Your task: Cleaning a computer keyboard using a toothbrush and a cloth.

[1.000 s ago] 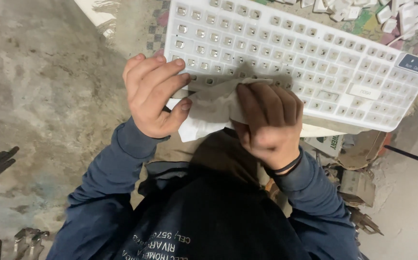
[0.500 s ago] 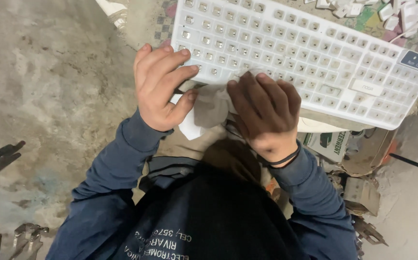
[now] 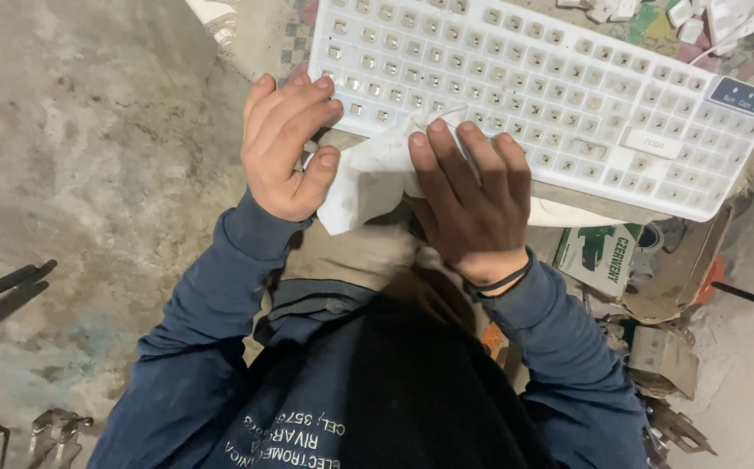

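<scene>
White cloth (image 3: 368,178) under flat R hand (image 3: 472,204)

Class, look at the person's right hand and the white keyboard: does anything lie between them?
Yes. A white cloth lies under the right hand, between its fingers and the keyboard. The left hand rests on the keyboard's near edge.

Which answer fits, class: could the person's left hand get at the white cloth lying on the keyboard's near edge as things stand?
Probably yes. The left hand already rests beside the white cloth, its thumb touching the cloth's edge. Nothing lies between them; the right hand presses only the cloth's other side against the keyboard.
</scene>
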